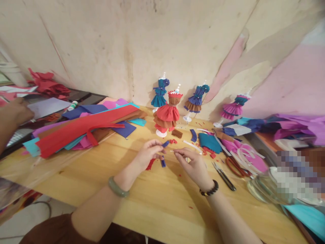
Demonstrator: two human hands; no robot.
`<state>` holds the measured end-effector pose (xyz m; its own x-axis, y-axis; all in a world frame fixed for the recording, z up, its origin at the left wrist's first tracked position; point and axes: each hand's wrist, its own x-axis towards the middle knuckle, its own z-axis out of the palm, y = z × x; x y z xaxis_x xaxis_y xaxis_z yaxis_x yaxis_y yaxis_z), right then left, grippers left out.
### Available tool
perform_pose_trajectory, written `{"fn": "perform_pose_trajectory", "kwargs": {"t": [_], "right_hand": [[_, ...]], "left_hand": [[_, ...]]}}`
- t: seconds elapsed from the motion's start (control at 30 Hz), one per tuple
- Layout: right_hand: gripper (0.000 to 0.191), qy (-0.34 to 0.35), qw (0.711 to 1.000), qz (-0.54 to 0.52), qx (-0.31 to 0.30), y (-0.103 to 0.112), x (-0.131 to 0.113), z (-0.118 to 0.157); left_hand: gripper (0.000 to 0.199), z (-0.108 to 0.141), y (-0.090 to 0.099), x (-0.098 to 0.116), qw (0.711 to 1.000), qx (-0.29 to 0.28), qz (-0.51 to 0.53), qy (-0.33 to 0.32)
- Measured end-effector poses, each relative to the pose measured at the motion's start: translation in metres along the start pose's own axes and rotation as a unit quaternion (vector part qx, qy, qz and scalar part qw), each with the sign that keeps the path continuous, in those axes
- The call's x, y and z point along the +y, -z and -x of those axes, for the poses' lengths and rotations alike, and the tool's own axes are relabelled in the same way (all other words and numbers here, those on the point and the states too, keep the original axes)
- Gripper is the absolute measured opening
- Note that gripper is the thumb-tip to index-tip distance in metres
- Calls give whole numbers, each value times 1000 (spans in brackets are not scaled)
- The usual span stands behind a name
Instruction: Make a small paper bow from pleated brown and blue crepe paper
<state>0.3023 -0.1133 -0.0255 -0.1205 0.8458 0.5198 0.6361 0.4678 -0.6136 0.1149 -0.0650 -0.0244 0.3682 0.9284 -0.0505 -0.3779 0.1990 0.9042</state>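
My left hand (148, 153) pinches a small blue paper strip (166, 144) between thumb and fingers. A second blue piece (163, 161) sits at its lower fingertips; whether they hold it I cannot tell. A red paper scrap (150, 164) shows just under that hand. Close by on the right, my right hand (190, 162) has its fingertips closed on a thin white strip (172, 151). Small red paper bits (173, 141) lie beyond the fingertips. Behind them stands a small dress form (167, 115) in a red and brown paper dress on a white base.
More dressed forms (196, 98) stand along the wall. Stacked coloured paper (83, 130) lies left, near another person's hand (15, 112). On the right are thread snips (223, 177), orange-handled scissors (236, 167), teal paper (209, 142) and a clear glass container (264, 186).
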Motion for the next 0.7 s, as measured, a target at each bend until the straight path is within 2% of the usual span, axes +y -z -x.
{"fn": "perform_pose_trajectory", "kwargs": {"t": [0.13, 0.23, 0.37, 0.53, 0.7], "right_hand": [[22, 53, 996, 67, -16, -3, -4, 0], [27, 89, 989, 115, -33, -5, -6, 0], [30, 99, 989, 98, -51, -5, -5, 1], [27, 14, 998, -16, -53, -5, -7, 1], [35, -85, 991, -89, -45, -7, -13, -2]], "left_hand": [[18, 4, -10, -6, 996, -57, -30, 57], [18, 4, -13, -10, 996, -51, -47, 50], [15, 3, -12, -11, 995, -42, -87, 21], [16, 2, -12, -9, 997, -20, -77, 14], [15, 1, -16, -13, 995, -9, -94, -15]]}}
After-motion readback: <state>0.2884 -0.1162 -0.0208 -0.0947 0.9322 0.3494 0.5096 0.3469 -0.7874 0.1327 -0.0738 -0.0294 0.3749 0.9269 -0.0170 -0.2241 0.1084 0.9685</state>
